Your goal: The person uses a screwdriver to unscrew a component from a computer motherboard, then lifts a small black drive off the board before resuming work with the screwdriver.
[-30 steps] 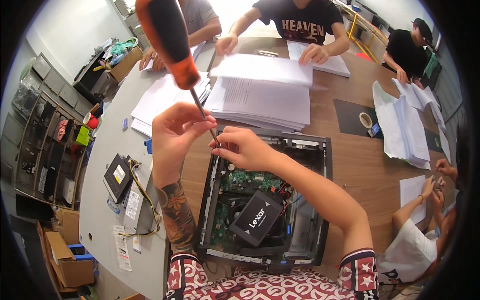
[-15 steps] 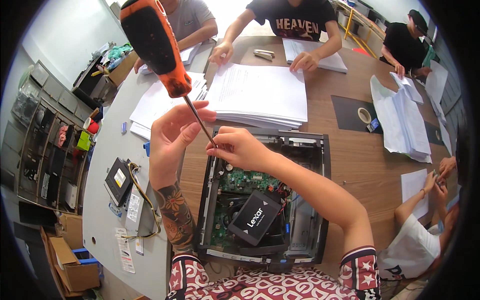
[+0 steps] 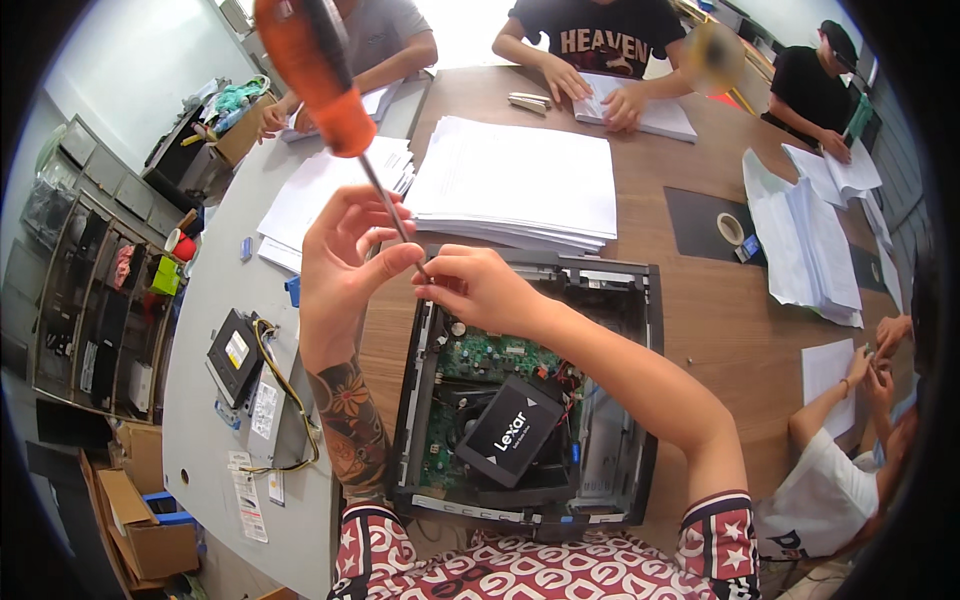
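An orange and black screwdriver [image 3: 335,95] rises close to the camera, its metal shaft slanting down to my right hand [image 3: 480,285]. The thumb and fingers of that hand pinch the shaft near its tip; whether a screw sits there is hidden. My left hand [image 3: 350,255] is loosely curled around the shaft, fingers apart, the thumb beside the metal. Below both hands lies an opened desktop computer case [image 3: 652,400]. Its green circuit board [image 3: 485,355] shows, and a black solid state drive [image 3: 510,430] rests slanted inside, among red and black cables.
Paper stacks [image 3: 515,180] lie beyond the case. At left sit an optical drive [image 3: 237,350] and a metal power supply [image 3: 265,415] with cables. A tape roll [image 3: 729,229] and a stapler [image 3: 530,103] are farther off. Several people handle papers around the table.
The screwdriver handle has tilted slightly up and right. My left fingers have curled in closer around the shaft. A co-worker across the table has drawn their hands from the stack to other papers.
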A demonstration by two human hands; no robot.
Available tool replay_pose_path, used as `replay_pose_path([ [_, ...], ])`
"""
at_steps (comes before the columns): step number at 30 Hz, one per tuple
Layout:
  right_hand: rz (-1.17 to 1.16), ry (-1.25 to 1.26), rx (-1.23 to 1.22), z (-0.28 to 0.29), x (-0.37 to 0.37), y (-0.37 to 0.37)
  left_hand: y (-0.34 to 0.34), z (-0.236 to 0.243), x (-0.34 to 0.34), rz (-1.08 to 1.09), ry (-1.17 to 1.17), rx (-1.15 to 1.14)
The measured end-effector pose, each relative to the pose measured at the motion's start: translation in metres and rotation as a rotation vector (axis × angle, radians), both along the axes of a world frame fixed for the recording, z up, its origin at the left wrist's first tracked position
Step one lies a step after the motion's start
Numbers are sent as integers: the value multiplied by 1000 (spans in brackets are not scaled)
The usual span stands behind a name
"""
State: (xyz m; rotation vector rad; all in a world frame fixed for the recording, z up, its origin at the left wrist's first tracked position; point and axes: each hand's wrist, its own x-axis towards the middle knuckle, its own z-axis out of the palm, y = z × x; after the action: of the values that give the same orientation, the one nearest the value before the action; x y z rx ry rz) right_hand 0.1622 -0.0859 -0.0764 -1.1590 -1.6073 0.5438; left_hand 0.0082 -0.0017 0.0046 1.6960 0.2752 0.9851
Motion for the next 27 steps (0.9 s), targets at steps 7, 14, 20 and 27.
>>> replay_pose_path([
  [7,-41,-8,-11,-1,4,1,-3,10,-7,-83,177,8],
  [14,-27,-67,-1,3,5,0,-4,9,1,-162,214,23],
  [20,-11,-62,41,-2,0,0,9,-14,-1,-77,146,-41],
  [27,-25,-68,29,6,-1,-2,9,-7,3,-42,57,-12],
])
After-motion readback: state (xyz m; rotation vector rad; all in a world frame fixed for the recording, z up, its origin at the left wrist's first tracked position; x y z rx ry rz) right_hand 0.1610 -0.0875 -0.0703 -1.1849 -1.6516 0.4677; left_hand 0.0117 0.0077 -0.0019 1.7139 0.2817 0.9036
